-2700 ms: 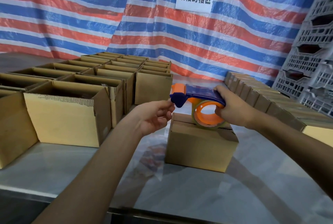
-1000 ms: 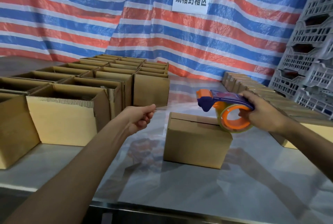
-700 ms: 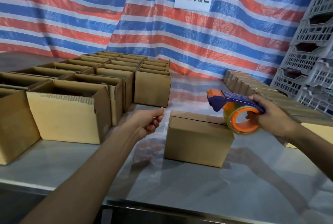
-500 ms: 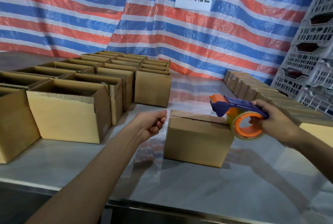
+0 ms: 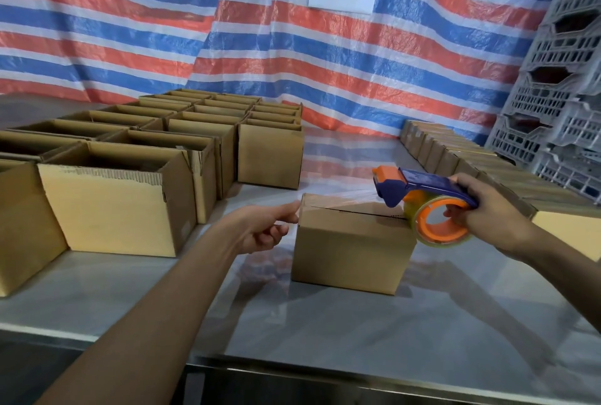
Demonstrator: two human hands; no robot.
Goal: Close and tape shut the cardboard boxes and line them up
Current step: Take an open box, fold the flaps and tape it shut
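A small closed cardboard box (image 5: 348, 255) stands in the middle of the steel table (image 5: 325, 333). My right hand (image 5: 481, 209) grips a blue and orange tape dispenser (image 5: 422, 199) at the box's right top edge. A strip of clear tape (image 5: 338, 198) stretches from the dispenser across the top seam to the box's left top corner. There my left hand (image 5: 263, 229) presses the tape's end down with an extended finger, the other fingers loosely curled.
Several open cardboard boxes (image 5: 117, 203) stand in rows on the left. A row of closed boxes (image 5: 461, 157) runs along the right side to the back. Grey plastic crates (image 5: 559, 95) are stacked at far right. A striped tarp (image 5: 227, 30) hangs behind.
My left hand pulled the tape's end leftwards, then brought it down onto the box's left top corner. My right hand drew the dispenser to the box's right edge.
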